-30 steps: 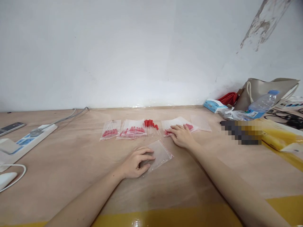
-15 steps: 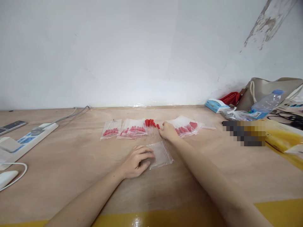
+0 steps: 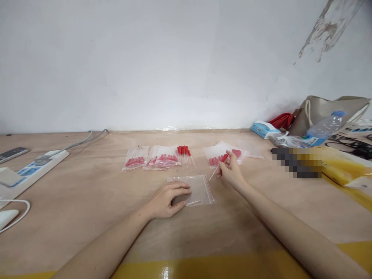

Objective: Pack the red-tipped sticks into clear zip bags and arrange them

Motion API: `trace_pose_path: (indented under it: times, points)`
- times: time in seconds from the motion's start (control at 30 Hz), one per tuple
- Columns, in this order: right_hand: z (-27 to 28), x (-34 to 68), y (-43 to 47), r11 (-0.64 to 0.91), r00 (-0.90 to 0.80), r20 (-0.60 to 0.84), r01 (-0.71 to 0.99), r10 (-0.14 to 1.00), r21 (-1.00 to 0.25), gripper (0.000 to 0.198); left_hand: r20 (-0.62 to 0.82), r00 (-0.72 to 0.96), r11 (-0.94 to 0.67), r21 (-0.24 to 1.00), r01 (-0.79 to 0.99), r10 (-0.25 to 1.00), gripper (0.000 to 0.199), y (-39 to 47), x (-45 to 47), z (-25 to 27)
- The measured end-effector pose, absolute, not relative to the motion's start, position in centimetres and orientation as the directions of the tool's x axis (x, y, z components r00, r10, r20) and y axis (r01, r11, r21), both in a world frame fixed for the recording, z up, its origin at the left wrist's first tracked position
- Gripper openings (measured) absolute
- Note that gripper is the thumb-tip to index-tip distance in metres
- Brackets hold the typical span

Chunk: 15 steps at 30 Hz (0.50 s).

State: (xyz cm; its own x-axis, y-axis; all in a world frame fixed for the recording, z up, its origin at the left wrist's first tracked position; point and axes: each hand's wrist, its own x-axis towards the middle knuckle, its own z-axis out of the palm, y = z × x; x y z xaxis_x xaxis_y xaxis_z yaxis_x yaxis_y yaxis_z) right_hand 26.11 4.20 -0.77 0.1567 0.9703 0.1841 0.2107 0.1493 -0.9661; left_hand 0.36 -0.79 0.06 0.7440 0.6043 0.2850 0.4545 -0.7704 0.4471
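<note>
So the red-topped dropper [image 3: 224, 157] is pinched in the right hand [image 3: 231, 173], tip near the clear bag [image 3: 200, 190] under the loosely spread left hand [image 3: 168, 197], probably light and fragile-stemmed, so best gripped by its red end.

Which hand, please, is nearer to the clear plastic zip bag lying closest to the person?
Left: the left hand lies over the left part of the clear plastic zip bag. The right hand is apart from it, beyond its red-striped right edge.
</note>
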Motion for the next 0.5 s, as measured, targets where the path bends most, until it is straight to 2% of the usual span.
trace_pose_path:
  times: [0.07, 0.17, 0.5]
  points:
    - [-1.7, 26.7, 3.0, 0.130, 0.202, 0.141, 0.069, 0.969, -0.989, 0.064, 0.290, 0.744, -0.773, 0.447, 0.451, 0.602, 0.037, -0.7, 0.3, 0.0]
    - [-2.3, 26.5, 2.2, 0.126, 0.221, 0.117, -0.028, 0.968, -0.992, 0.059, 0.289, 0.744, -0.772, 0.446, 0.452, 0.603, 0.036, -0.7, 0.3, -0.1]
    - [-2.2, 26.5, 2.3, 0.199, 0.236, 0.183, -0.044, 0.954, -0.979, 0.057, 0.257, 0.750, -0.765, 0.438, 0.473, 0.610, 0.035, -0.7, 0.3, -0.1]
